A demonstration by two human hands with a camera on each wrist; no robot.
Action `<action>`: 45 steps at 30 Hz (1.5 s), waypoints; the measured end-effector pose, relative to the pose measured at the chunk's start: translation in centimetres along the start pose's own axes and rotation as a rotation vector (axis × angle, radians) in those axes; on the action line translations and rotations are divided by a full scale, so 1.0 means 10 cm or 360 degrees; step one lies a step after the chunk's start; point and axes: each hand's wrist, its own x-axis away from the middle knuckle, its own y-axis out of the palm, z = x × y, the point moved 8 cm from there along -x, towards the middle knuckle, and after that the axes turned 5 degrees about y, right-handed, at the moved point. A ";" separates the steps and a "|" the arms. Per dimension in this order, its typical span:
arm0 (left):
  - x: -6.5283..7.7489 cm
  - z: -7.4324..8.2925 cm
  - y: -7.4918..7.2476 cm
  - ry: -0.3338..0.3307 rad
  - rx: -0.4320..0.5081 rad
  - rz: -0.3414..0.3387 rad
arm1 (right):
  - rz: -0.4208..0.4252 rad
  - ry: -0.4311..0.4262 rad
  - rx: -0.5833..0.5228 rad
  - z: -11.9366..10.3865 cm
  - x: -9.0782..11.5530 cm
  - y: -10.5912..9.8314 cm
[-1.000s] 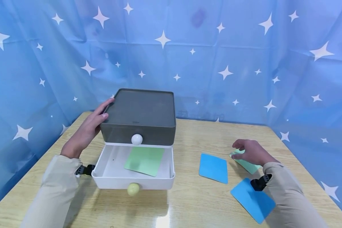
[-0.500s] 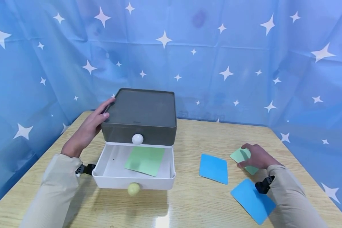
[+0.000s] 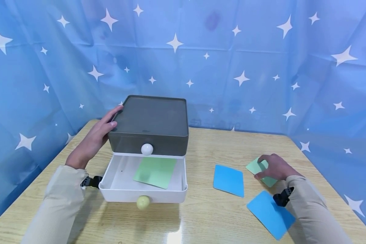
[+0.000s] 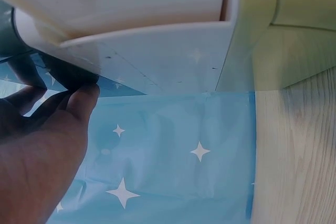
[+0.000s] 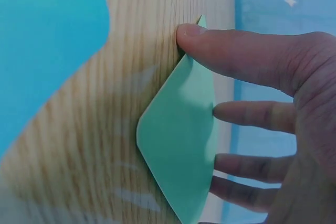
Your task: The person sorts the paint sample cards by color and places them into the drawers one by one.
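My left hand (image 3: 93, 137) lies along the left side of a dark grey drawer box (image 3: 152, 117), its fingertips and thumb touching the upper edge. Below the dark part, a white drawer (image 3: 116, 196) with a yellow-green knob (image 3: 143, 202) is pulled out, and a green card (image 3: 155, 173) lies in it. Over at the right, my right hand (image 3: 274, 167) holds another green card (image 5: 181, 129) across its width, thumb at one edge and fingertips at the opposite one. That card is down on the table, partly covered by the hand in the head view.
Two blue cards lie on the wooden table (image 3: 207, 217): one blue card (image 3: 228, 180) between the drawer box and the right hand, another blue card (image 3: 271, 215) partly under the right wrist. A starry blue curtain (image 3: 201, 67) closes off the back and sides.
My right hand has shifted slightly right and down over the green card, which now lies flatter and shows more of its surface. The left hand and the drawer box have stayed put.
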 end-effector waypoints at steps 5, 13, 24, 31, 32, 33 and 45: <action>0.00 0.00 0.00 0.0004 -0.0004 0.0008 | 0.0019 -0.0009 0.0012 -0.02 0.01 -0.02; 0.00 -0.01 0.01 -0.0006 0.0002 -0.0004 | 0.0073 -0.0063 0.0011 -0.10 0.07 -0.07; 0.01 -0.01 -0.01 -0.0001 -0.0023 0.0006 | 0.0153 -0.0182 0.0096 -0.39 0.16 -0.30; 0.01 -0.01 -0.01 -0.0009 -0.0020 0.0005 | 0.0175 -0.0238 0.0091 -0.67 0.27 -0.40; 0.01 -0.01 -0.01 -0.0009 -0.0020 0.0004 | 0.0173 -0.0243 0.0084 -0.71 0.28 -0.41; 0.01 -0.01 -0.01 -0.0008 -0.0018 0.0003 | 0.0170 -0.0250 0.0075 -0.74 0.29 -0.41; 0.01 -0.02 0.00 0.0007 -0.0021 0.0004 | 0.0195 -0.0324 0.0044 -1.06 0.46 -0.49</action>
